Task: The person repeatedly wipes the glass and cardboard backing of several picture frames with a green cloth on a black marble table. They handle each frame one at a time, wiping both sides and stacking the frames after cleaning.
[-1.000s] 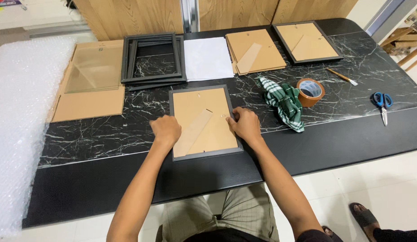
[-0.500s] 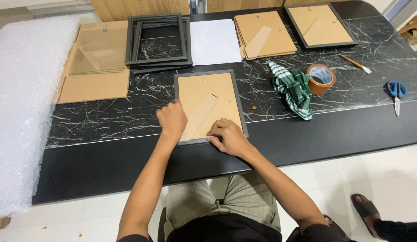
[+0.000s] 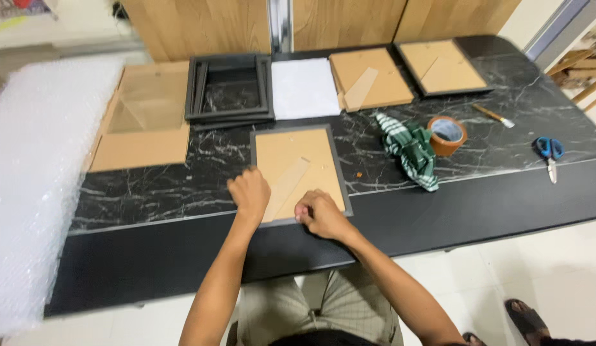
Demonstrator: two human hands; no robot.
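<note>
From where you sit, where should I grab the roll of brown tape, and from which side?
Take the roll of brown tape by its ring wall, from above: it lies flat on the table with its hole up. Come from its right, since the green checked cloth lies close on its left and that side looks bare.

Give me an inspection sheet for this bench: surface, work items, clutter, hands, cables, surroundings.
Surface: black marble-look table.
Work items: picture frame lying face down, brown backing up.
Clutter: stack of empty frames, white sheet, green checked cloth, tape roll, blue scissors, small brush.
Hands: left hand and right hand both on the frame's near edge.
Cables: nothing seen.
Surroundings: bubble wrap at left, wooden panels behind.
</note>
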